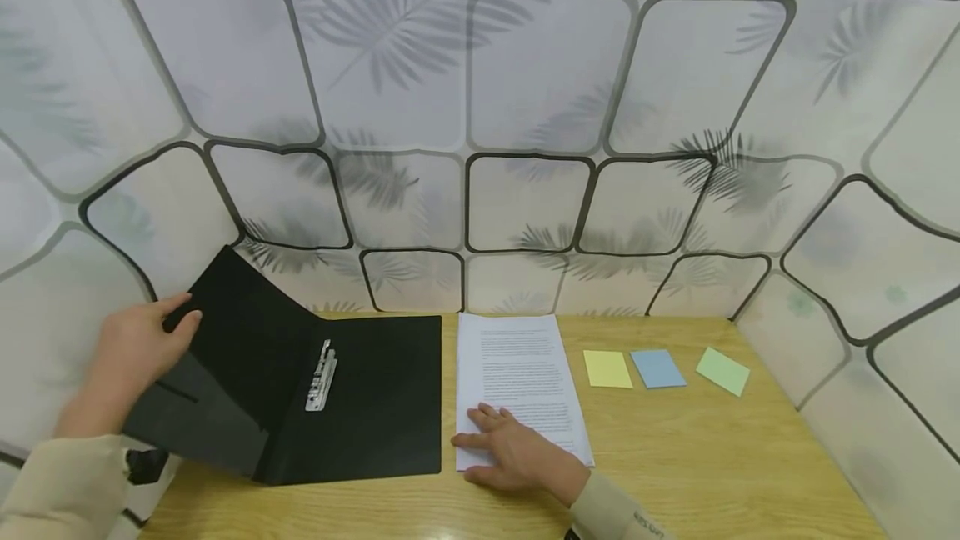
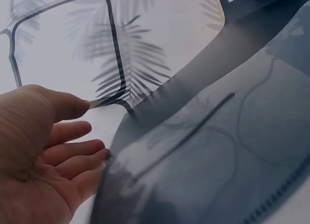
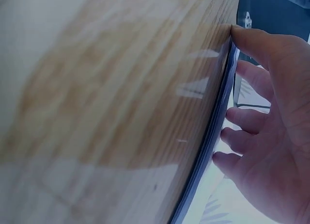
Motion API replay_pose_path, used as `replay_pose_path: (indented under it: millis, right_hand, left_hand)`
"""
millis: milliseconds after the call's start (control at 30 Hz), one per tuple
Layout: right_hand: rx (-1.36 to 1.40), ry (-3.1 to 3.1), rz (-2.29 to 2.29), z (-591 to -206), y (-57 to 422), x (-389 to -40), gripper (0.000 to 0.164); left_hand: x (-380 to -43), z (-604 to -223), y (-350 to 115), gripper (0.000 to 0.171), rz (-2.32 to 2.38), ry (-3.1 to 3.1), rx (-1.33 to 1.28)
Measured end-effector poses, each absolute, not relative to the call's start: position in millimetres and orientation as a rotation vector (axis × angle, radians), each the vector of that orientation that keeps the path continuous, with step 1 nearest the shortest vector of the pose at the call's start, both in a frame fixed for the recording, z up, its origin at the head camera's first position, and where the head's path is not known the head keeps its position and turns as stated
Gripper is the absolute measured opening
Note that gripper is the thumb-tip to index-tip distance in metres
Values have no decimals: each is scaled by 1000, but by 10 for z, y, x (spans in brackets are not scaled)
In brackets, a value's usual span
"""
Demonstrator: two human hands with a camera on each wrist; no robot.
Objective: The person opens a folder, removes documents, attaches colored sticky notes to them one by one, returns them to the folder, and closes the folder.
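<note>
A black binder (image 1: 375, 407) lies spread on the table at the left, its metal clip (image 1: 321, 382) showing near the spine. Its front cover (image 1: 247, 315) stands tilted up, with a clear pocket inside. At that cover's outer edge is my left hand (image 1: 135, 348); the left wrist view has the fingertips (image 2: 104, 153) right at the edge and the thumb apart from them. To the binder's right is a stack of printed paper (image 1: 525, 365). My right hand (image 1: 517, 452) rests on the stack's lower left part, fingers spread, thumb by the near edge.
Right of the paper lie a yellow sticky note (image 1: 607, 369), a blue one (image 1: 657, 368) and a green one (image 1: 723, 371). The wooden table (image 1: 675, 473) is bounded behind and at the sides by a patterned curtain-like wall (image 1: 525, 198).
</note>
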State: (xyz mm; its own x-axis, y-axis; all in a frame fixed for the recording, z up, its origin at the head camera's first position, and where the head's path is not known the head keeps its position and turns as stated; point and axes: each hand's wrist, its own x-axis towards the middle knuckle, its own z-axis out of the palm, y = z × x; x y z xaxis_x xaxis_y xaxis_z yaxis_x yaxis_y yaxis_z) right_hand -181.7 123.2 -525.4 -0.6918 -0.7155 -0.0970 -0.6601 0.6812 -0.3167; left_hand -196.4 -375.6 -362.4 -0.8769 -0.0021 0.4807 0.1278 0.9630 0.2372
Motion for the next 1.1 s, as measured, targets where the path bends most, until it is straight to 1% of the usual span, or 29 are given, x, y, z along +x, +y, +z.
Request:
replay_pose_path:
  millis: [200,267,400,500,667,900,1100]
  right_hand:
    - [-1031,2713,-512,-5215,1343,-1905,60]
    - [-990,2735,-566,-5187,1432,-1967,62]
    - [-913,2798,-643,-5141,1673,-2087,61]
    - [-860,2863,-651,-5138,1883,-2169,60]
    - [-745,2930,-603,-5187,2226,-2330,60]
    - [-628,3038,-533,-5239,2598,-2486,55]
    - [-478,3053,-555,-5213,2797,-2489,62]
  left_hand:
    - [-1922,-3682,-3623,41,-357,-2607,-66]
    - [-1913,-3748,-3560,41,-373,-2631,-48]
    - [-1911,-3947,-3340,42,-430,-2665,-53]
    - [-1916,-4135,-3068,43,-464,-2696,-157]
    - [-1896,-4462,-2482,49,-553,-2814,-374]
    - [-1918,-4871,-1758,59,-724,-2997,-650]
    - [-1925,-5083,-1347,60,-698,-3081,-802]
